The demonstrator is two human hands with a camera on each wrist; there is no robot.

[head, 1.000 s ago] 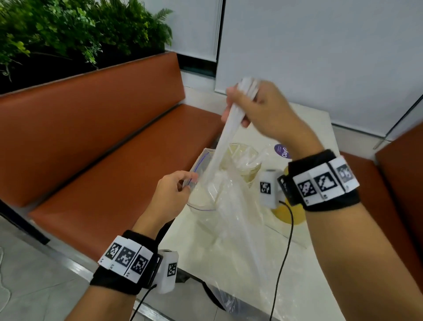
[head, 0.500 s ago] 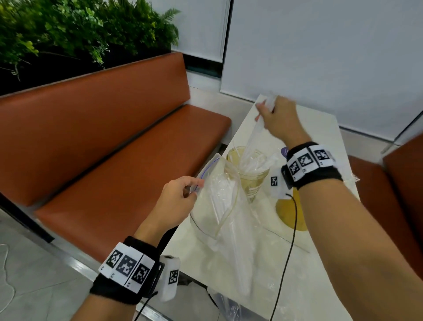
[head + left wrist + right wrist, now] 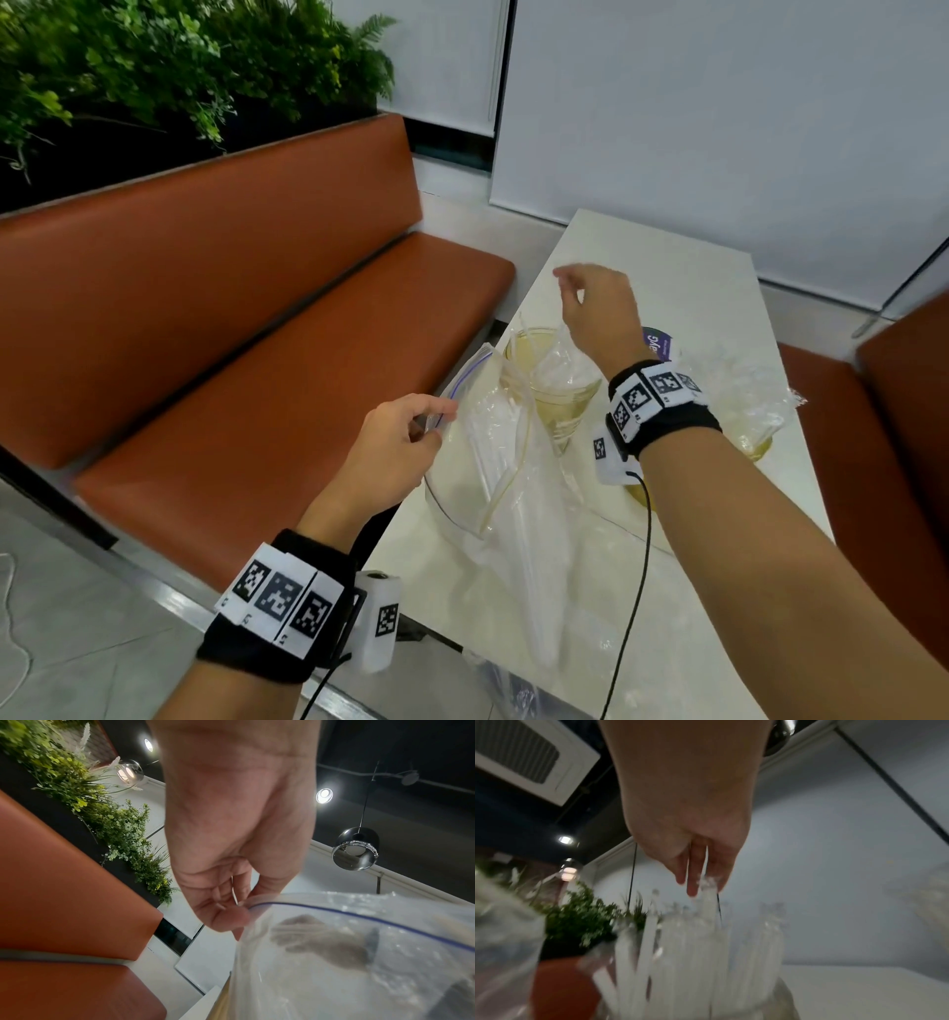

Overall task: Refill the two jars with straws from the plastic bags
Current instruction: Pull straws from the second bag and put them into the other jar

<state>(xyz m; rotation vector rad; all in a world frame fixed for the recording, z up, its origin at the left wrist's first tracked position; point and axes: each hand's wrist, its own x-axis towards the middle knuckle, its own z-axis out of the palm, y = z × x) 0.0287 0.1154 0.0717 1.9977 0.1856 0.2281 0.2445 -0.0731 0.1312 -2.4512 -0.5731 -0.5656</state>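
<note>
Cafe-booth setup: pale table [image 3: 683, 288] pushed up against an orange bench [image 3: 231, 329] with a planter of greenery [image 3: 154, 77] behind it.

Grip first. Your left hand [image 3: 395, 452] is pinching the mouth of the zip bag [image 3: 493, 462] right at its blue seal line, thumb against fingertips, holding it up and open; the left wrist view shows that pinch clearly. Your right hand [image 3: 598, 308] is over the jar [image 3: 552, 385] with the fingers pointing down and loose. In the right wrist view the fingertips [image 3: 693, 888] are at the tops of the wrapped straws [image 3: 680, 953], but it's blurry, so I can't tell if you're pinching one or have let go.

Working outward: that jar already has a decent bunch of straws standing in it, fanned out a bit. The bag in your left hand looks like it has more straws lying along it toward the table's near edge. Off to your right there's a second plastic bag [image 3: 744, 406], crumpled, and something yellowish under it that could be the other jar, mostly hidden by your wrist.

So I'd call it partway: first jar filling nicely, bag not emptied, second jar hard to judge and probably yet to be done.
</note>
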